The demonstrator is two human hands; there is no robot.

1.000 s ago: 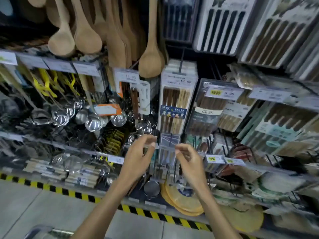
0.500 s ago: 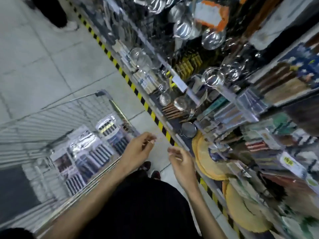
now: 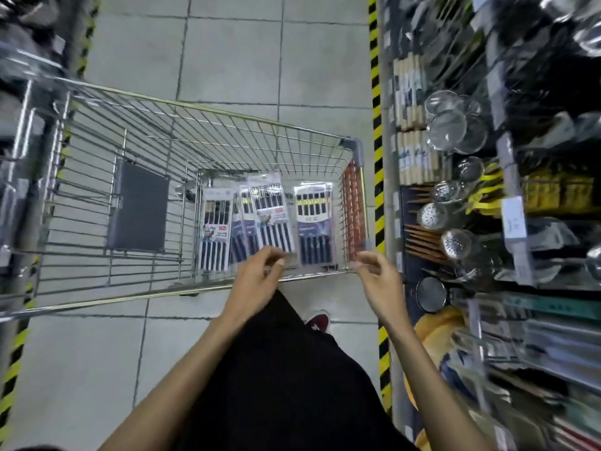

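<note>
The left hand and the right hand are held out side by side over the near end of the shopping cart. Both hands have curled fingers. Each one pinches an end of a clear pack. The clear pack is see-through and blurry, so I cannot tell what is in it. It stretches flat between the two hands, with the left hand at its left end and the right hand at its right end. It hangs just above the near rim of the cart, by the cart's right corner.

Down in the cart lie four chopstick packs in a row, flat on the wire bottom, just past the hands. A grey flap is on the wire wall to their left.

The cart stands on a grey tile floor. A yellow and black stripe runs along the floor beside a shelf on the right. Round metal strainers and skimmers with holes lie on the shelf. One red shoe peeks out below black clothes.
</note>
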